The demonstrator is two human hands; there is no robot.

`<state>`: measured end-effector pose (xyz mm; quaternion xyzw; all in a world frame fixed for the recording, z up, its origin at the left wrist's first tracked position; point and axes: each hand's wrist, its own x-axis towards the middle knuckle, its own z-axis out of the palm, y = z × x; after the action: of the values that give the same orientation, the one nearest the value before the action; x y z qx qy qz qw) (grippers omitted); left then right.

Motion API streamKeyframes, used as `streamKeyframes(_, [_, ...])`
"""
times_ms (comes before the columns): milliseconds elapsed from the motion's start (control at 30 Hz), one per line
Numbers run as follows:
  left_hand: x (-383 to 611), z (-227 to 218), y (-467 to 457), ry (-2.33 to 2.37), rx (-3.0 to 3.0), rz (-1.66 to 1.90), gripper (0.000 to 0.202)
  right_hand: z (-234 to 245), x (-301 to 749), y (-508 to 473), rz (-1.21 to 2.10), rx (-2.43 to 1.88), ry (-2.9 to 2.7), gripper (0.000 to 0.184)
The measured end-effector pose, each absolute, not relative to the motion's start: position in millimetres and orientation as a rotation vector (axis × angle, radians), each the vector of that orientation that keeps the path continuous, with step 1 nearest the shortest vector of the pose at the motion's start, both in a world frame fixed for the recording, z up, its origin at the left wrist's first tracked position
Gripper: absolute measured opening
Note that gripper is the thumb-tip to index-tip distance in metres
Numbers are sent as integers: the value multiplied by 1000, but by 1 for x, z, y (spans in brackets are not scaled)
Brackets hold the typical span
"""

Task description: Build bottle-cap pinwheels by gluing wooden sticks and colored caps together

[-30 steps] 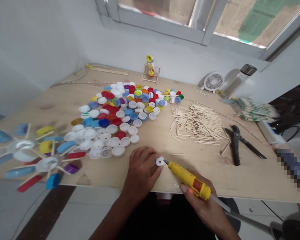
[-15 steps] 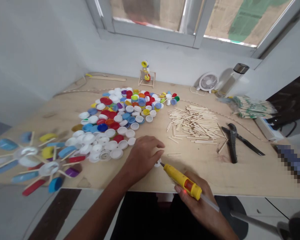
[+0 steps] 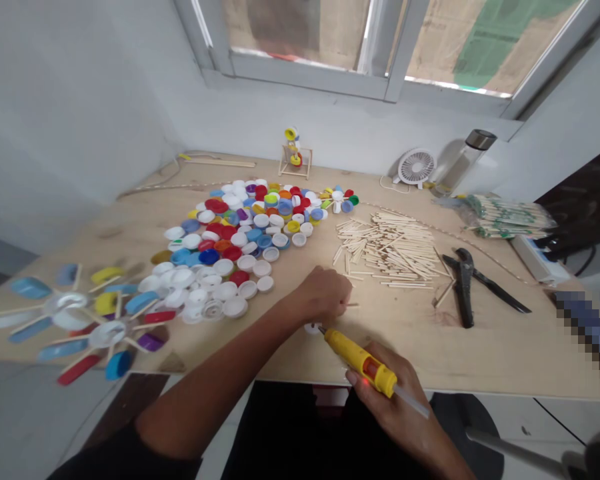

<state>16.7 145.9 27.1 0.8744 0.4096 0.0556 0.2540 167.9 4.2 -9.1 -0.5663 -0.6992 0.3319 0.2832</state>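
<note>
In my right hand (image 3: 390,393) is a yellow hot glue gun (image 3: 360,360), with a clear glue stick poking out of its back and a red light glowing near my thumb. Its nozzle points at a white bottle cap (image 3: 312,329) on the table, partly hidden beneath my left wrist. My left hand (image 3: 326,293) is closed, fingers curled down over the end of a short wooden stick (image 3: 353,305); the fingertips are mostly hidden. Beyond it lies a pile of similar sticks (image 3: 393,250).
Many bottle caps (image 3: 230,252) cover the left-centre of the table (image 3: 290,360). Cap-and-stick wheels (image 3: 107,331) lie at the left edge. Black pliers-like tool (image 3: 464,287), bagged sticks (image 3: 510,215), a power strip (image 3: 540,259), small fan (image 3: 417,167) and bottle (image 3: 463,163) stand rightward.
My left hand has moved right and slightly away from me, from beside the white cap to the short stick, its fingers now curled over it. The glue gun has barely moved.
</note>
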Motion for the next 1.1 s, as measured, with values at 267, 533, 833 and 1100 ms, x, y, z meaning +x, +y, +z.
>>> streamKeyframes(267, [-44, 24, 117, 1318, 1932, 539, 15, -6, 167, 6, 880, -1525, -1872, 26])
streamKeyframes(533, [-61, -4, 67, 1446, 1415, 883, 17, -6, 166, 4, 907, -1534, -1841, 26])
streamKeyframes(833, [-52, -2, 58, 1491, 1490, 884, 16, -11, 162, 3, 869, -1545, -1803, 25])
streamKeyframes(1100, [-50, -5, 56, 1499, 1522, 876, 17, -10, 161, 2, 872, -1557, -1787, 25])
